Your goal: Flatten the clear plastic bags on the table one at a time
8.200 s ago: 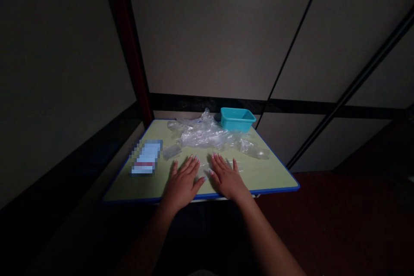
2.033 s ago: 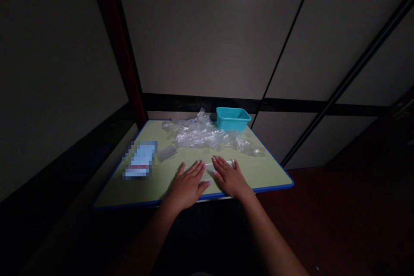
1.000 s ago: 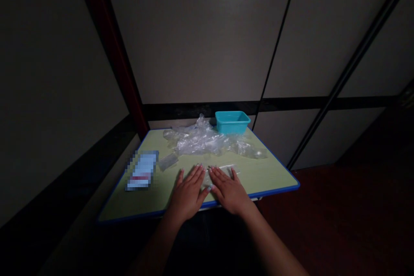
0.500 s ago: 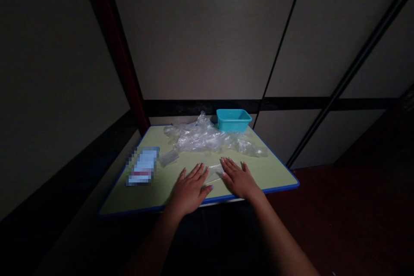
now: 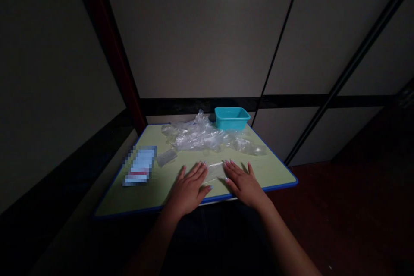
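A clear plastic bag (image 5: 214, 171) lies flattened near the front of the table, between my hands. My left hand (image 5: 190, 185) rests flat at its left end, fingers stretched out. On the other side, my right hand (image 5: 244, 181) is spread palm down, its fingertips at the bag's right end. Neither hand is closed round anything. Parts of the bag may be hidden under the fingers. Behind it spreads a loose heap of crumpled clear plastic bags (image 5: 203, 137). A small folded piece of clear plastic (image 5: 167, 157) lies beyond my left hand.
The pale green table (image 5: 155, 198) has a blue edge. A turquoise plastic basket (image 5: 232, 120) stands at the back right. At the left lies a blurred-out, phone-like rectangle (image 5: 141, 166). Cabinet panels (image 5: 200, 43) rise close behind the table.
My right hand has slid a little to the right, leaving more of the flattened bag showing. My left hand stays nearly in place. The whole view has shifted slightly.
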Available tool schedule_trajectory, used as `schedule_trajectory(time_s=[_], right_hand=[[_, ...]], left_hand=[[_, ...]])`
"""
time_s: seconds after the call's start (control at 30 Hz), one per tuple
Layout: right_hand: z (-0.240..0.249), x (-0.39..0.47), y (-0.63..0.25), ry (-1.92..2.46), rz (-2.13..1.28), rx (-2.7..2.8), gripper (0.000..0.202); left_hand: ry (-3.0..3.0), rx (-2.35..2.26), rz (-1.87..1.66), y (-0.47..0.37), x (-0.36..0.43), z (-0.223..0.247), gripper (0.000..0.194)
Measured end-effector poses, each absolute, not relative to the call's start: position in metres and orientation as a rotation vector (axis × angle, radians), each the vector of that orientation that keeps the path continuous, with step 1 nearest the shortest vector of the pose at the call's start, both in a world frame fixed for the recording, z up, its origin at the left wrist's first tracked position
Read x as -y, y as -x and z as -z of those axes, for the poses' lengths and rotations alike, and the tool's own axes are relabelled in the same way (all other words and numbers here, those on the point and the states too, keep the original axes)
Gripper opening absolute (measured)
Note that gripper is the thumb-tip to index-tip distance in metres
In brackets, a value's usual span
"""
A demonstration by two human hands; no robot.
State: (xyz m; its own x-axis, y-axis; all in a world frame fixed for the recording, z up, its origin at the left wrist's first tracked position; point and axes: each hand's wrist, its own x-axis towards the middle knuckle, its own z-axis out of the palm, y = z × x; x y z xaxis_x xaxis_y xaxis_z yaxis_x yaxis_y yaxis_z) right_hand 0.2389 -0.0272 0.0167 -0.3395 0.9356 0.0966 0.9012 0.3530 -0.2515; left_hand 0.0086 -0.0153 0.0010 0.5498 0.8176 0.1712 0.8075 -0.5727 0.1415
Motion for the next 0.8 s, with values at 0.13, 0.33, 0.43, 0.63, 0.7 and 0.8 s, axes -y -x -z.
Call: schedule_trajectory(time_s=[0.13,0.33,0.43,0.63,0.7,0.8], right_hand=[[-0.018,0.027,-0.237,1.621,-0.187,2.382,0.045],[-0.019,0.022,-0.236,1.616,-0.103,2.377,0.040],[-0.017,0.019,-0.235,1.643,-0.106,2.376,0.043],[-0.015,0.016,-0.235,1.670,-0.126,2.371,0.047],[-0.016,0.016,-0.237,1.631,-0.101,2.374,0.044],[-0.017,0.019,-0.239,1.551,-0.066,2.389,0.037]], left_hand=[[-2.726,-1.448,-0.367,-0.009,0.016,-0.001,0.054],[-2.722,-1.445,-0.373,-0.009,0.017,-0.003,0.053],[-2.715,-1.438,-0.350,-0.009,0.017,-0.004,0.050],[-2.717,-1.436,-0.333,-0.008,0.017,-0.003,0.045],[-2.724,-1.431,-0.344,-0.008,0.016,-0.002,0.045],[-2.732,-1.414,-0.359,-0.008,0.016,-0.001,0.044]])
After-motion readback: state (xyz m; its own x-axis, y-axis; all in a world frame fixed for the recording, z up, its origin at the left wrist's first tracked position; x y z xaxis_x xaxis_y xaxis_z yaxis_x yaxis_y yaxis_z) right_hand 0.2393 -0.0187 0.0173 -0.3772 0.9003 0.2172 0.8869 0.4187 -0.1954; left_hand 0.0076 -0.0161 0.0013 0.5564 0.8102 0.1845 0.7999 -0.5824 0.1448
